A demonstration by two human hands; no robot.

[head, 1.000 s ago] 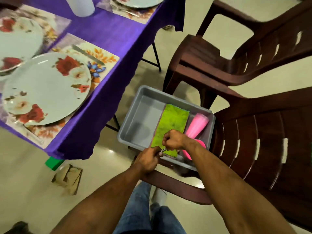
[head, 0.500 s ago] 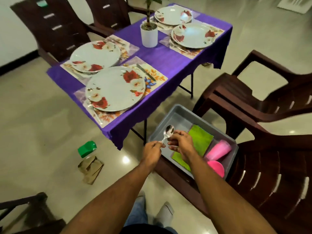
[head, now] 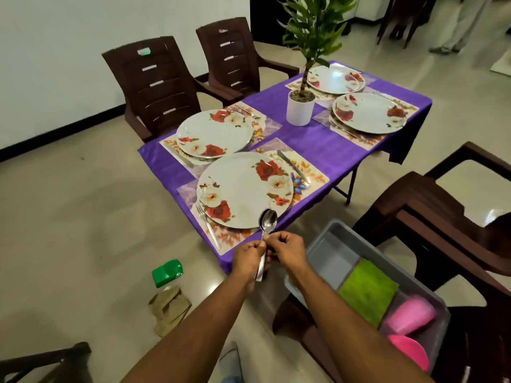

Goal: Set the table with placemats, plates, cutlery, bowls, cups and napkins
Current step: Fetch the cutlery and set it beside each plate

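Observation:
My left hand (head: 249,257) and my right hand (head: 289,251) both pinch the handles of metal spoons (head: 267,223), bowls up, just in front of the table's near corner. It looks like two spoons stacked together. The purple-clothed table (head: 312,145) carries several floral placemats, each with a flowered plate; the nearest plate (head: 244,189) has a fork (head: 208,226) on its left and a knife (head: 293,165) on its right. A grey bin (head: 329,252) on a chair at my right holds a green napkin (head: 369,291), a pink cup (head: 410,315) and a pink bowl (head: 409,352).
A potted plant (head: 300,109) stands mid-table. Brown plastic chairs (head: 160,87) surround the table, with another chair (head: 448,217) at my right. A green object (head: 167,273) and crumpled brown paper (head: 168,309) lie on the floor near my feet.
Both hands lifted the spoons out of the grey bin and carried them up toward the table's near corner. My view rose from the bin to take in the whole table.

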